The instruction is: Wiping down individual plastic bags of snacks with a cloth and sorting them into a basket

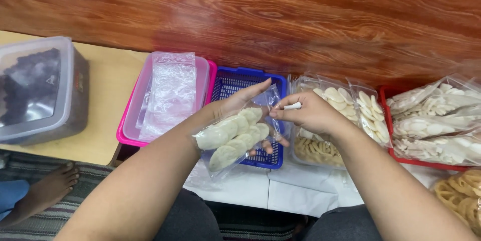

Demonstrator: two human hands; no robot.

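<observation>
Seen from above, seated on the floor facing a reddish-brown wood-grain wall (300, 15) across the whole 12 o'clock side. Below it, at 9 to 10 o'clock, a pale yellow low board (107, 85) carrying a grey lidded tub (40, 90) of dark contents and a pink tray (131, 115) with a clear lid and a stack of empty plastic bags (173, 88). At centre, a blue mesh basket (235, 79) resting on white sheets (290, 196) spread over the floor. At 3 o'clock, a red tray (388, 93) piled with sealed packets of white crackers (436, 121); between it and the basket, more filled packets (355, 108); at 4 o'clock, yellowish ring snacks (458, 191). At 8 o'clock, a striped mat (85, 191) with another person's bare foot (50, 183).

Left hand (240, 103) spread flat, palm up, cradling a clear bag of pale round crackers (233, 133) just above the basket. Right hand (310, 113) closed, pinching the bag's neck along with a small white tie (293, 105).
</observation>
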